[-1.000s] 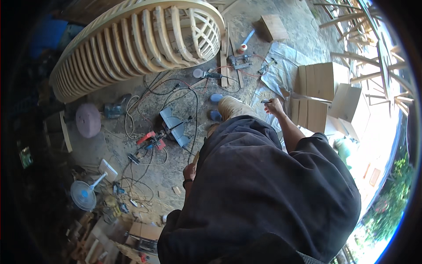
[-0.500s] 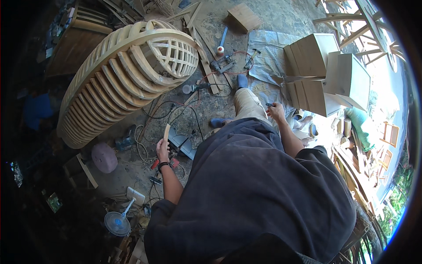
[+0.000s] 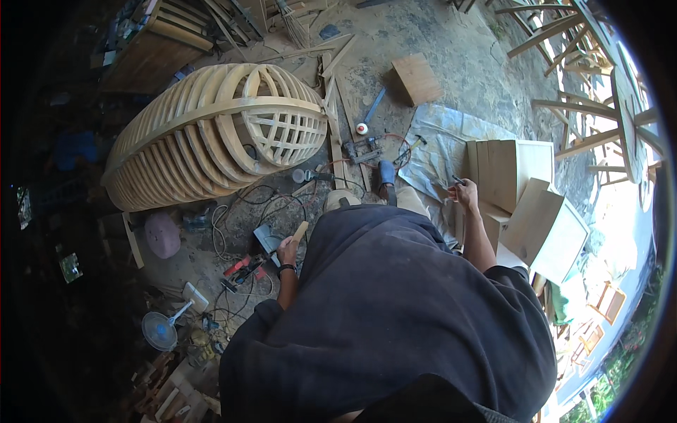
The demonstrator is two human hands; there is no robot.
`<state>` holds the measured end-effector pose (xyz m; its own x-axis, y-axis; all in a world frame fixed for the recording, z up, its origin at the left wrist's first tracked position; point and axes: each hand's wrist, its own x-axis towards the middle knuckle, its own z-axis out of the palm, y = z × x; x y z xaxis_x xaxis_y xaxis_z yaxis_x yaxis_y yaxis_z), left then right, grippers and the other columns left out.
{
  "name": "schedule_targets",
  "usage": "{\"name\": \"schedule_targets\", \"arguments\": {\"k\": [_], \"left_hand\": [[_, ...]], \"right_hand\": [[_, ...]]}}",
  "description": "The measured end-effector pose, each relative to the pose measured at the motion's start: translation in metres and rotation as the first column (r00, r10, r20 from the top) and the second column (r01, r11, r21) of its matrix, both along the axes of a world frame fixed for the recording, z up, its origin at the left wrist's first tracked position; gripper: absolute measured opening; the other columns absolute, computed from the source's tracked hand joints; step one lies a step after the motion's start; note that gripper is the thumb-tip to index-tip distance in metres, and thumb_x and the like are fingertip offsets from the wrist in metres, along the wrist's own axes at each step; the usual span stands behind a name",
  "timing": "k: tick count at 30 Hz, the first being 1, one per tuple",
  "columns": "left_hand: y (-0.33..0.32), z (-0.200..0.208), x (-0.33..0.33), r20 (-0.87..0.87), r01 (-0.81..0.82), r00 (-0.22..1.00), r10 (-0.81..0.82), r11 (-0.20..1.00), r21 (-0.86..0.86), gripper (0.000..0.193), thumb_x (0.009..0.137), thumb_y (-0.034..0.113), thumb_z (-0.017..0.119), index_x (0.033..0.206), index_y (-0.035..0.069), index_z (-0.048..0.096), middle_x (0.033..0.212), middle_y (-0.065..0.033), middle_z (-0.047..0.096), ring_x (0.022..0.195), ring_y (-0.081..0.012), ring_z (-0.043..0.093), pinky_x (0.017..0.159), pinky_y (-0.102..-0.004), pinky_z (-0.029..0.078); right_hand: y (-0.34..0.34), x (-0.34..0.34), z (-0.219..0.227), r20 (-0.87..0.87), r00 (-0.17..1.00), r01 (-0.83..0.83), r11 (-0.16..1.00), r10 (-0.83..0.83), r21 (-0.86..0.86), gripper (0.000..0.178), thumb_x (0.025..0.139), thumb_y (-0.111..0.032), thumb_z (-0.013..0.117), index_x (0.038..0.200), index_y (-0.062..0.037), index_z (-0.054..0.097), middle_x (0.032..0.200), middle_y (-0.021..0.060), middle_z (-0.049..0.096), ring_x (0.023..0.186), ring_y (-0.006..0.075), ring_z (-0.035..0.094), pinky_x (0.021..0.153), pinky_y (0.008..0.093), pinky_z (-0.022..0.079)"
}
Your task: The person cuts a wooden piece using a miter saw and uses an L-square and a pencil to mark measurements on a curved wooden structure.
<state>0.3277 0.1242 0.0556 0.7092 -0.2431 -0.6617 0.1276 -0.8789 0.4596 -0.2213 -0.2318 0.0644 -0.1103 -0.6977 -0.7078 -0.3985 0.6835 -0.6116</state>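
Head view: the left hand (image 3: 288,251) is grasping a short wooden strip (image 3: 302,230), its fingers closing around the lower end. Taking the ribbed wooden frame (image 3: 236,106) as landmark, the strip is sitting on the wearer's side of it, right of its middle. Its long axis is slanting up and rightward out of the hand, pointing roughly toward the frame's latticed end. The left hand is staying nearer the frame; the right hand (image 3: 465,195), well apart to the frame's right, is pinching a slim dark object (image 3: 457,180), too small for identifying. Pale boxes (image 3: 523,166) are standing farther right of the frame, and a round-headed power tool (image 3: 310,176) is lying just beside its latticed end.
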Motion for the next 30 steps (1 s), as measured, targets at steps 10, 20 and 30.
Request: {"name": "schedule_targets", "arguments": {"k": [10,20,30], "left_hand": [[-0.183,0.060,0.012,0.401,-0.033,0.912,0.082,0.991,-0.126,0.048,0.078,0.022,0.081,0.120,0.001,0.069,0.112,-0.0157,0.074,0.103,-0.0289,0.071,0.091,-0.0371,0.054],[-0.447,0.087,0.052,0.214,-0.073,0.944,0.251,0.791,-0.608,0.034,0.094,0.034,0.073,0.105,0.001,0.072,0.095,-0.0049,0.071,0.089,-0.0180,0.064,0.082,-0.0332,0.050],[-0.669,0.008,0.023,0.354,0.258,0.928,-0.113,0.882,-0.395,0.058,0.104,0.051,0.048,0.122,-0.001,0.065,0.117,-0.0277,0.068,0.111,-0.0431,0.064,0.092,-0.0479,0.050]], "right_hand": [[-0.066,-0.079,-0.015,0.106,0.953,0.289,0.957,-0.284,-0.036,0.017,0.100,-0.014,0.057,0.099,0.0029,0.054,0.081,0.0154,0.067,0.056,0.0148,0.061,0.043,0.0276,0.044],[-0.048,-0.043,-0.031,-0.116,0.935,0.350,0.921,-0.334,0.172,0.036,0.101,-0.030,0.060,0.097,0.0050,0.065,0.077,0.0157,0.072,0.056,0.0222,0.066,0.045,0.0351,0.049],[-0.365,0.006,-0.005,0.129,0.986,0.118,0.989,-0.107,-0.084,0.034,0.107,-0.035,0.055,0.104,-0.0007,0.056,0.083,0.0182,0.074,0.061,0.0241,0.070,0.051,0.0340,0.054]]}}
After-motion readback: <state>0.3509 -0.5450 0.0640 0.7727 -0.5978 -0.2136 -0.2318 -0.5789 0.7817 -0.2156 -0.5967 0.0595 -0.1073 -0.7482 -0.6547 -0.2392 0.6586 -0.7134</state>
